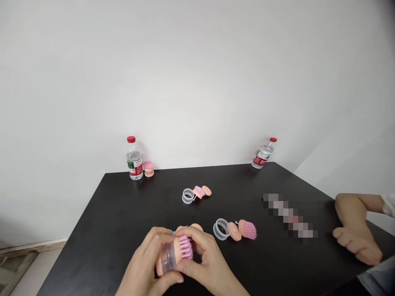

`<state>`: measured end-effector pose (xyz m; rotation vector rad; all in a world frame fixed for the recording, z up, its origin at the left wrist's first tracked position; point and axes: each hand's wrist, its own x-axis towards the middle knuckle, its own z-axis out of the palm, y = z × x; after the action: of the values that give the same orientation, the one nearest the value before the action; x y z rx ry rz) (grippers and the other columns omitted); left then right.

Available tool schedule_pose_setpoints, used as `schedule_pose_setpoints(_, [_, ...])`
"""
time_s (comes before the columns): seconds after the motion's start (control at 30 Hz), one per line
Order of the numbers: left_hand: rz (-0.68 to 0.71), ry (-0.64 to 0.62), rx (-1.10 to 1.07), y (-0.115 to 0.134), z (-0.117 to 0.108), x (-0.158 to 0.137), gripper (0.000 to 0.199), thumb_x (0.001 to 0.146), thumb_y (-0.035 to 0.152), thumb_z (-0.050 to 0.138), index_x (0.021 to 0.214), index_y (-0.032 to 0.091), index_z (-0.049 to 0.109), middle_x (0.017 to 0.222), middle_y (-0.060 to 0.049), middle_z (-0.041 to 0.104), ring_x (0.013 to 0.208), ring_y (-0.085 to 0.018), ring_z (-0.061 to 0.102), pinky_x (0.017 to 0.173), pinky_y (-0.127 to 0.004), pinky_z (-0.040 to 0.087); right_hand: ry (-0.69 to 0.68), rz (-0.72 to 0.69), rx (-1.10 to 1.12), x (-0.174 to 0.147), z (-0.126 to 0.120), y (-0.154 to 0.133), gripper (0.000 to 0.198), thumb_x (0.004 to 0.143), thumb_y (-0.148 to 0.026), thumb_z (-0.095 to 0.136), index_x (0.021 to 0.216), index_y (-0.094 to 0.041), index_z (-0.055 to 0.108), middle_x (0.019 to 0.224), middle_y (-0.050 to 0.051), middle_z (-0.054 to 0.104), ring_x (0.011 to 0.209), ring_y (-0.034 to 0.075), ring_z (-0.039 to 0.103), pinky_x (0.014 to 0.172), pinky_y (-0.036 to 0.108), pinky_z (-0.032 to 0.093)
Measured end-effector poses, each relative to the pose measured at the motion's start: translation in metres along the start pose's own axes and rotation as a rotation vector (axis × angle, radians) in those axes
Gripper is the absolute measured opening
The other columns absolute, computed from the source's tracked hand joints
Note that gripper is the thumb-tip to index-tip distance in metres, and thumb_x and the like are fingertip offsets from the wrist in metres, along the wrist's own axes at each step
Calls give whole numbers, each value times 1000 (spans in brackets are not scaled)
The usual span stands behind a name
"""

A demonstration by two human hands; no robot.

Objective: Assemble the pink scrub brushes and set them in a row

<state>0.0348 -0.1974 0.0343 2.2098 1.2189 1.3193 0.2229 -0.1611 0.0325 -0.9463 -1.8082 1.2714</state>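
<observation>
Between my two hands, near the front of the table, is a round scrub brush [169,260] tilted on its side. It has a peach base, a clear ring-shaped body and pink bristles facing right. My left hand [146,261] is wrapped round the base and clear body. With its thumb and fingers, my right hand [210,261] grips the bristle end. Just behind my fingers, partly hidden, lie more peach parts [196,227]. Right of my hands are a clear ring [221,229], a peach disc [235,232] and a pink bristle head [248,229].
Farther back on the black table [123,230] lie another clear ring [188,196], bristle head [199,192] and peach disc [206,190]. An assembled brush [149,169] stands beside a water bottle [135,160]; another bottle [263,154] is back right. Another person's hand [358,246] rests at right.
</observation>
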Motion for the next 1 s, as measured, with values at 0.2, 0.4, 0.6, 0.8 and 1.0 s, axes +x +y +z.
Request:
schedule_pose_setpoints(0.2, [-11, 101, 133, -5, -4, -10, 34, 86, 39, 74, 114, 28, 58, 105, -4, 71, 88, -18, 73, 71, -24, 61, -89, -119, -210, 16, -6, -11, 41, 72, -35, 88, 108, -28, 70, 100, 0, 74, 86, 22, 64, 80, 32, 46])
schedule_pose_setpoints(0.4, [-24, 157, 113, -9, -7, -12, 35, 82, 40, 78, 110, 28, 60, 100, -2, 71, 81, -16, 73, 65, -21, 60, -68, -219, -212, 23, 1, -7, 56, 78, -74, 67, 106, -26, 69, 92, 2, 72, 80, 21, 66, 77, 33, 44])
schedule_pose_setpoints(0.6, [-134, 81, -28, -13, -8, -11, 38, 78, 38, 83, 108, 30, 61, 97, 0, 72, 79, -16, 72, 66, -22, 59, -29, -313, -203, 20, 7, 4, 56, 83, -77, 57, 107, -28, 67, 96, 2, 72, 83, 21, 66, 80, 36, 41])
schedule_pose_setpoints(0.8, [-256, 53, -194, -16, -4, -14, 44, 72, 53, 82, 102, 28, 63, 94, 0, 69, 73, -17, 71, 61, -25, 58, -127, -245, -16, 13, -1, 17, 56, 82, -64, 71, 129, -36, 59, 134, 6, 57, 114, 26, 60, 99, 39, 46])
schedule_pose_setpoints(1.0, [-88, 111, -30, -16, 2, -17, 41, 76, 46, 82, 108, 30, 62, 100, -2, 71, 80, -18, 72, 65, -24, 58, -137, -133, 103, 12, -2, 21, 88, 64, -87, 64, 132, -32, 56, 116, 7, 63, 106, 27, 59, 94, 39, 50])
